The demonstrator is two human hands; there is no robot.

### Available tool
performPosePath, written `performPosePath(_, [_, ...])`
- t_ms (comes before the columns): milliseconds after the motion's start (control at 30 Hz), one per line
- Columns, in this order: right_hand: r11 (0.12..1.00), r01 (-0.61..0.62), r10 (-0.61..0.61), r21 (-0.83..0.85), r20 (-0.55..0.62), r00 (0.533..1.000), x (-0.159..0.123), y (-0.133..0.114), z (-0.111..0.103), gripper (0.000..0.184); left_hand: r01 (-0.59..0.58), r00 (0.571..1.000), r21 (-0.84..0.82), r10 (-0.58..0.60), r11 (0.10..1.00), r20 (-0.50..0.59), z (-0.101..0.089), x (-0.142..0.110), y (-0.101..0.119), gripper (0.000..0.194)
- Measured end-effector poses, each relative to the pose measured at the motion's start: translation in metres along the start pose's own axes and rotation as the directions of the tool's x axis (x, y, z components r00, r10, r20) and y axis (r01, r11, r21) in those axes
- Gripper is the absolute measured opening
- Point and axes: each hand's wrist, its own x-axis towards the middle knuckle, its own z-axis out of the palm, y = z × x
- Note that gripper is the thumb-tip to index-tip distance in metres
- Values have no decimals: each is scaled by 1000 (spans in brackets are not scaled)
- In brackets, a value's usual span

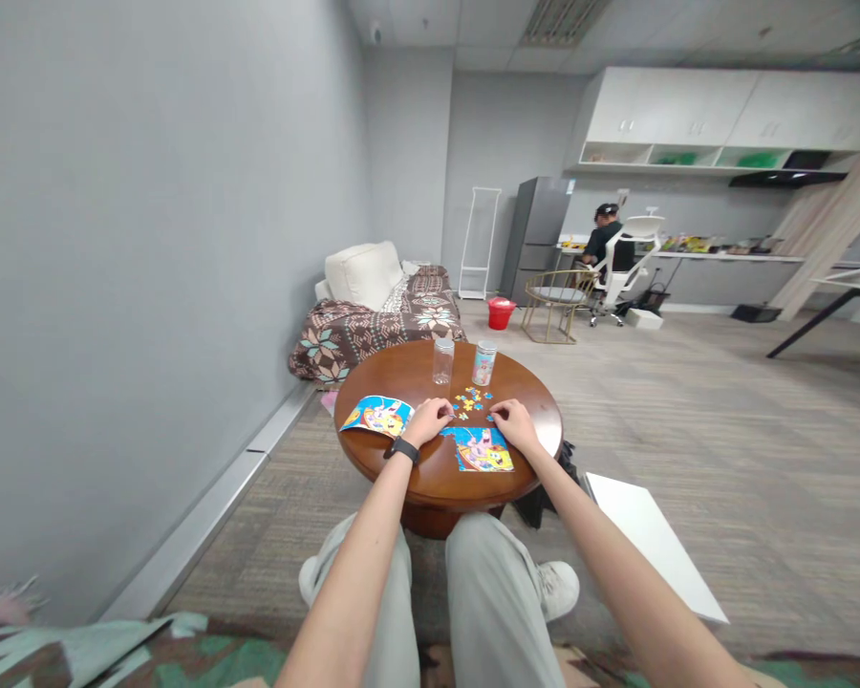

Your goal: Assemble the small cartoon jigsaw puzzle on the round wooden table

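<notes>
We find the left hand [428, 421] and the right hand [512, 425] palm down over the round wooden table [430, 489], fingers curled and drawn narrow. No held item shows, and we cannot tell whether either hand pinches a piece beneath its fingertips. Both hands lie just beside the loose jigsaw pieces [471, 403], and the right hand sits at the upper edge of the partly laid jigsaw [477, 449]. A cartoon picture sheet [376, 416] lies to the left, under the left hand's side. Beyond stand a clear plastic jar [442, 361] and a printed cylindrical container [484, 363], both upright.

We judge the main risk to be a careless wrist or sleeve movement, which could scatter the pieces or shift the laid section. The table has no raised lip, so a nudged piece could fall. Reaching across could tip the jar.

The hands hide part of the pieces, and individual joins and the piece count are too small to confirm. A seated person [606, 239] sits well apart, at a far counter.
</notes>
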Motion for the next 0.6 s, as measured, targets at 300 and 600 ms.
performPosePath(300, [1000,-7,7,-3,68,998,-1,-1,-4,26,61,998,-28,-62,998,-32,6,4,-3,17])
performPosePath(600, [995,-82,79,56,58,995,0,-7,-6,23,11,1000,65,-10,998,-13,2,2,-1,22])
